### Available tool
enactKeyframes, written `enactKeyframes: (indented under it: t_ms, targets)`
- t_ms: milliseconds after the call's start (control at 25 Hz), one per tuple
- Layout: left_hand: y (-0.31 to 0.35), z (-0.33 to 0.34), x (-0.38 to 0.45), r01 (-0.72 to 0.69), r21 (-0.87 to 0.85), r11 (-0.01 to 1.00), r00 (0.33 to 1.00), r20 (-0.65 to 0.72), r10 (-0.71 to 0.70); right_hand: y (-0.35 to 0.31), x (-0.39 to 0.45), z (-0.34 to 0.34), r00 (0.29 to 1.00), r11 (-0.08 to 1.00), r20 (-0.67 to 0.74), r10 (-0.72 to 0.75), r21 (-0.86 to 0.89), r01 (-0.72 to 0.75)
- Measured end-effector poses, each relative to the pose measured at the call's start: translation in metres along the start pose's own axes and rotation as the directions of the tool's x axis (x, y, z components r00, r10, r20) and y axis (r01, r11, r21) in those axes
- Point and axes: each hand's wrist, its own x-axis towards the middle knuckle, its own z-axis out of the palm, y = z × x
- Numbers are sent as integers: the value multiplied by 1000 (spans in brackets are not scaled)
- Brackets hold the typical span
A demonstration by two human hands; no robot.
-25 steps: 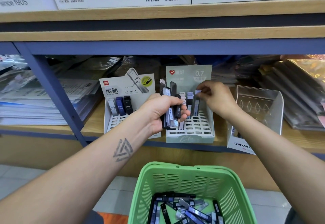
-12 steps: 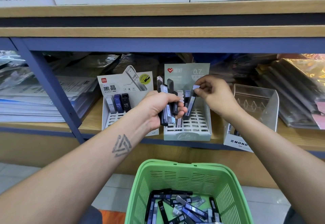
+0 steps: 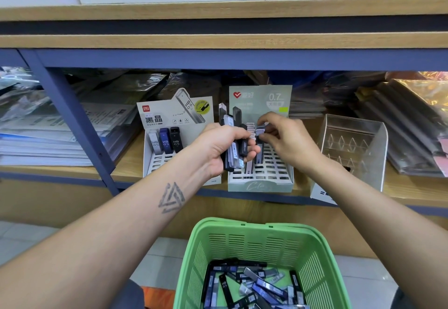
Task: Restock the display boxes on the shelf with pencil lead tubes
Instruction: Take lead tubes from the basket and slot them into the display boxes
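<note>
**Lead tubes going into the 0.7 box**

Lead tubes look light, stiff and slick – hard plastic sticks, best pinched near the top end so the foot can drop into a slot. The shelf (image 3: 126,163) is wood on a blue frame, with stacked stationery packs to either side. Below sits the green basket (image 3: 315,260) of loose tubes. The 0.7 display box (image 3: 260,185) is mostly unfilled. The left hand (image 3: 218,146) grips a bundle of tubes (image 3: 230,143); the right hand (image 3: 288,141) pinches 1 tube (image 3: 260,130) above the slots.

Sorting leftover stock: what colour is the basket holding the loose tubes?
Green, seen in the head view: the basket below the shelf.
</note>
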Motion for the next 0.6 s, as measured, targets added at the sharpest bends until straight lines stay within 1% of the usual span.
enactKeyframes:
  t_ms: [120,200,360,480,600]
  targets:
    - [0,-1,1,14,-1,1000,1000,7,-14,0,-1,0,998,998,-55,-35,-49,33]
    - [0,-1,2,32,-4,999,999,18,-32,-2,0,-3,997,994,-68,-48,-102,41]
    - [-1,-2,2,44,-6,999,999,21,-44,-3,-2,-5,999,975,1,-38,-219,37]
    - [-2,-3,2,44,-7,999,999,24,-44,1,-3,-5,999,977,10,-50,-208,51]
    - [-4,-3,0,45,-1,999,998,36,-45,2,-4,-6,1000,983,12,-9,-185,11]
